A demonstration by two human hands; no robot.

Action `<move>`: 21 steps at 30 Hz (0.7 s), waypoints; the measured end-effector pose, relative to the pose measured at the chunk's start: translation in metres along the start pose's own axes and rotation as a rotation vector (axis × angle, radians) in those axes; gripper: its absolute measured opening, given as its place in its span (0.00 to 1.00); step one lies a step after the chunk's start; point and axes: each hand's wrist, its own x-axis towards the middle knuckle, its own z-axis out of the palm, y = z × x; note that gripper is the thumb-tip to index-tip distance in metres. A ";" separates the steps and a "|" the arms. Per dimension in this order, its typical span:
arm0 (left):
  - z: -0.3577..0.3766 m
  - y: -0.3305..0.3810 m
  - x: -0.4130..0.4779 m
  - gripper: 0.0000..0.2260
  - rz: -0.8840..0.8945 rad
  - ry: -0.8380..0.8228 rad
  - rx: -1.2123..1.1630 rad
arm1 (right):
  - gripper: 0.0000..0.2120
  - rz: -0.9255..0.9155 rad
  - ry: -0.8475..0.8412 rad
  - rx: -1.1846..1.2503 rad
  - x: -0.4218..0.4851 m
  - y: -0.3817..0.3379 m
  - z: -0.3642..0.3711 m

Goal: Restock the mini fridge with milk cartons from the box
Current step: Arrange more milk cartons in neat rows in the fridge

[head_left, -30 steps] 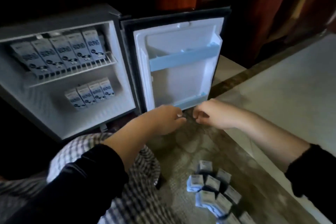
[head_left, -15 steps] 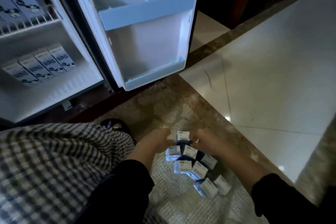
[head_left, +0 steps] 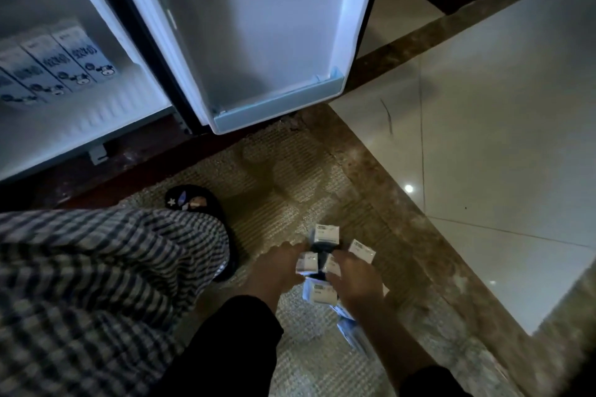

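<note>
Head view, the only one:

- Mini fridge [head_left: 80,126] stood open. A row of stocked cartons [head_left: 64,61] stood on its floor at the left, cut off by the frame edge, so no count was possible. Bare floor remained to their right.
- Lower door shelf [head_left: 277,109] held nothing. The upper door shelf was cropped, contents unknown.
- Floor cartons [head_left: 326,234] sat in a loose cluster on the mat [head_left: 283,177], well apart from the fridge. I saw about five tops, with more possibly under the arms. No box as such was visible, only some blue-white wrapping [head_left: 350,330] by the right wrist.
- Left hand [head_left: 277,271] was at the cluster with fingertips against one carton. Right hand [head_left: 353,282] was against the carton beside it. Motion blur was heavy, so I couldn't tell whether either hand had closed on its carton or was only touching it.

Judgement: partway through. Some stock was already in, several cartons were left on the mat, and fridge floor and door shelf still had room. Step in hand looked like a two-handed pickup for the next load.
</note>
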 end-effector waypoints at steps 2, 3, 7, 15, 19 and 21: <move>0.005 -0.001 0.004 0.28 -0.006 -0.005 0.058 | 0.14 -0.070 0.138 0.015 -0.002 0.002 0.005; 0.008 0.000 0.006 0.27 -0.015 0.006 0.075 | 0.13 -0.128 0.204 0.016 -0.001 0.005 0.011; 0.014 0.003 0.012 0.21 -0.050 0.086 0.120 | 0.14 -0.265 0.302 0.014 0.001 0.008 0.018; -0.004 0.004 0.010 0.16 -0.044 0.136 0.092 | 0.10 -0.149 0.068 -0.108 -0.005 0.005 0.008; -0.036 0.007 0.003 0.16 0.018 0.068 0.108 | 0.17 -0.028 0.063 0.090 -0.011 -0.003 -0.022; -0.055 0.009 -0.003 0.16 0.042 0.046 0.074 | 0.15 -0.068 0.108 0.101 -0.017 -0.007 -0.039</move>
